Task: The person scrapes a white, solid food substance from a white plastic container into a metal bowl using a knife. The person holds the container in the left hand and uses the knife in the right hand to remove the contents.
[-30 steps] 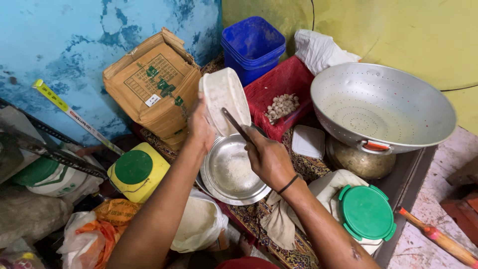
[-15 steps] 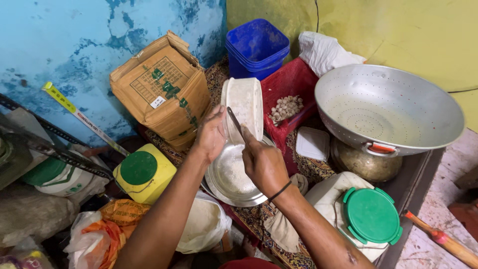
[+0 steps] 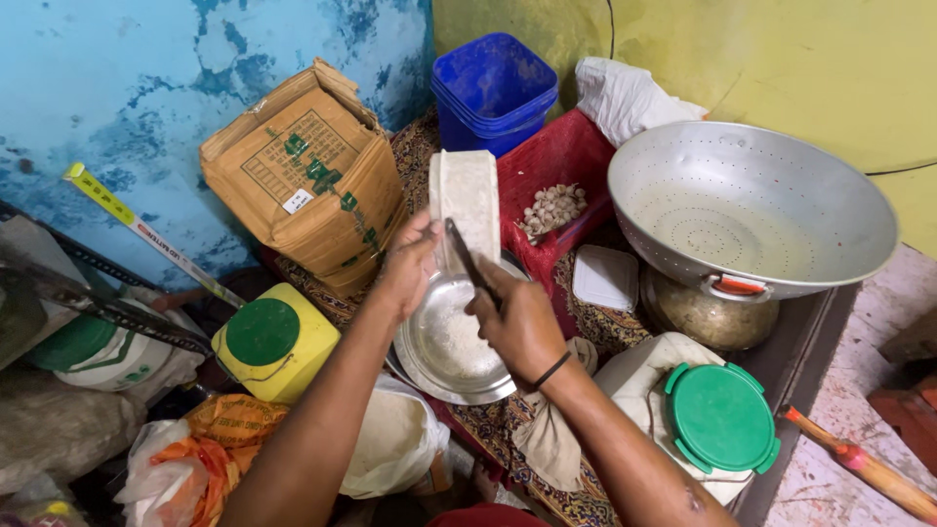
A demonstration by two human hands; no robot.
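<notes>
My left hand (image 3: 412, 262) holds a white rectangular container (image 3: 468, 198) tilted on its side above a round steel plate (image 3: 434, 366). My right hand (image 3: 522, 322) grips a dark knife (image 3: 463, 252) whose blade reaches into the container's open mouth. White powder (image 3: 457, 337) lies in a small heap on the plate below the container.
A cardboard box (image 3: 303, 176) leans on the blue wall. Blue buckets (image 3: 493, 90), a red basket (image 3: 561, 161) with garlic (image 3: 551, 207), a big metal colander (image 3: 752, 210), a white lid (image 3: 605, 277), two green-lidded jars (image 3: 720, 418) (image 3: 273, 337) and a rolling pin (image 3: 859, 464) surround the plate.
The container has been tipped more upright above the plate and the knife has moved deeper into its mouth. More white powder lies on the plate.
</notes>
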